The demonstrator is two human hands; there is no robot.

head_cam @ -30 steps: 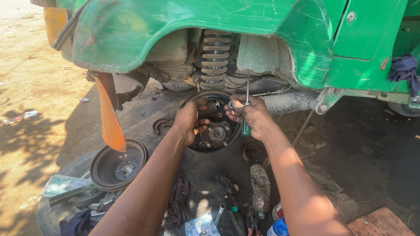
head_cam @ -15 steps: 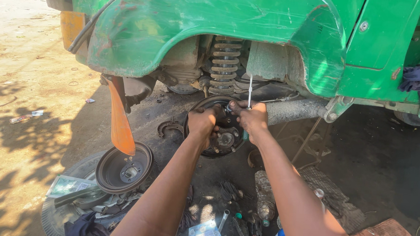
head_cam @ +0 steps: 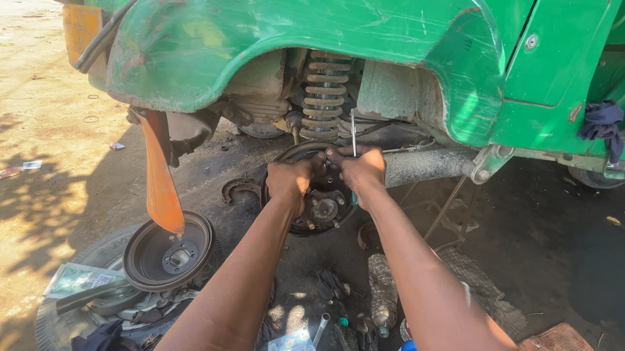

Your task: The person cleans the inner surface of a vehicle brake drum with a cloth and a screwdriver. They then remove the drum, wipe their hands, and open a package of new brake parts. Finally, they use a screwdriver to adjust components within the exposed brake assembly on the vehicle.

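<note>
Nearest, at 6 o'clock, a plastic bottle (head_cam: 383, 292) lies on the ground. Beyond it at centre, the left hand (head_cam: 289, 179) grips the brake assembly (head_cam: 320, 200) rim, fingers curled shut. The right hand (head_cam: 360, 169) pinches a screwdriver (head_cam: 354, 133), long axis upright, shaft toward 12 o'clock. Bracing the plate steady seems wise. Farthest, the coil spring (head_cam: 324, 94).
</note>
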